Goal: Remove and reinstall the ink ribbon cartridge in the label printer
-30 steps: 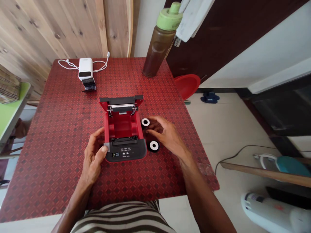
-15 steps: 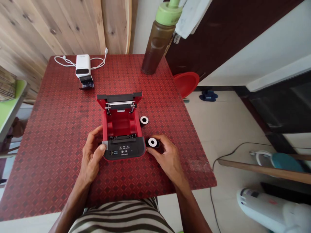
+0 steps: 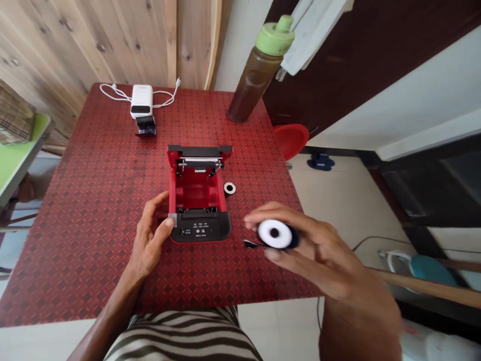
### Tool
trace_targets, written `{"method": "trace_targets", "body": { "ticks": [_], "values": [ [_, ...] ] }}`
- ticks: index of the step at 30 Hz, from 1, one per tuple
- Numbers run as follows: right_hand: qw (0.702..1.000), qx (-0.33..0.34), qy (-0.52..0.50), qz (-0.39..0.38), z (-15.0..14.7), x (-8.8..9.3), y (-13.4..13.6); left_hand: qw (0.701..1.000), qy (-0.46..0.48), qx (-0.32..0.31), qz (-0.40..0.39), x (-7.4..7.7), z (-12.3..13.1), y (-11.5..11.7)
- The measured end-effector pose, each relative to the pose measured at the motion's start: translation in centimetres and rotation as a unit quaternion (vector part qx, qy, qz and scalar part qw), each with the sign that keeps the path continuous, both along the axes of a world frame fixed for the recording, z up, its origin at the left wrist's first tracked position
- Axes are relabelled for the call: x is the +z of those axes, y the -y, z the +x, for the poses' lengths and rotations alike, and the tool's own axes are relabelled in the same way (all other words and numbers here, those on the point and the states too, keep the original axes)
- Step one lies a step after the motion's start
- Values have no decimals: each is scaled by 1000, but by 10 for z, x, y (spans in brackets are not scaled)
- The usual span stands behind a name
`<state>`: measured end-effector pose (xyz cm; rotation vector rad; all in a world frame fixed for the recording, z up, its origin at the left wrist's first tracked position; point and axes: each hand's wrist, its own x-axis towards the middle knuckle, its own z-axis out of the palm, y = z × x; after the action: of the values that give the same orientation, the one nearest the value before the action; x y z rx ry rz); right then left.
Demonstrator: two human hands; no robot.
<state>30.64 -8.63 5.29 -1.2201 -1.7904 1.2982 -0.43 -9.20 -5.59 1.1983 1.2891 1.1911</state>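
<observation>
A red and black label printer (image 3: 201, 228) stands on the table with its lid tipped up and its roll bay bare. My left hand (image 3: 152, 233) grips the printer's front left corner, thumb on the top edge and fingers along the side. Raised above the table to the right of the printer, my right hand (image 3: 319, 245) is closed on a black roll (image 3: 265, 230) with a white end face. A short dark strip hangs loose from that roll toward the printer. Another, similar roll (image 3: 229, 188) lies against the printer's right side.
A small white device (image 3: 142, 98) with a white cable and a black strip sits at the far left. At the back right stands a brown bottle (image 3: 253, 82) with a green lid. The table (image 3: 93, 200) has a red patterned top; a red basin (image 3: 291, 140) is beyond its right edge.
My right hand has lifted the roll off the table and brought it right and closer to the camera. My left hand stays on the printer. The view has shifted slightly.
</observation>
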Motion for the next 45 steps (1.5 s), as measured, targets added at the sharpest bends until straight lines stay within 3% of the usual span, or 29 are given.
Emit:
{"method": "trace_targets", "body": {
  "ticks": [3,6,8,13,18,26,34,38,42,45],
  "values": [
    [997,44,54,22,-30,4,-29,1000,4,-6,2,1,1,1],
    [997,65,37,0,-55,-5,-51,1000,18,-8,4,1,2,2],
    [997,60,39,-6,-65,-11,-59,1000,24,-8,2,0,2,4],
    [988,53,125,72,-76,-14,-66,1000,3,12,29,-3,2,7],
    [988,68,124,61,-81,-14,-70,986,-116,36,114,4,0,7],
    [982,57,163,79,-83,-19,-76,969,-197,87,125,27,11,-3],
    [983,145,30,-112,-73,-17,-85,973,-175,88,123,28,17,-3],
    [976,167,-25,-140,-69,-14,-90,975,-173,80,117,28,18,-3],
    [977,162,-35,-132,-67,-12,-92,977,-163,89,110,28,18,-1],
    [993,101,38,-42,-71,-15,-85,979,-148,91,105,29,20,4]
  ]
}}
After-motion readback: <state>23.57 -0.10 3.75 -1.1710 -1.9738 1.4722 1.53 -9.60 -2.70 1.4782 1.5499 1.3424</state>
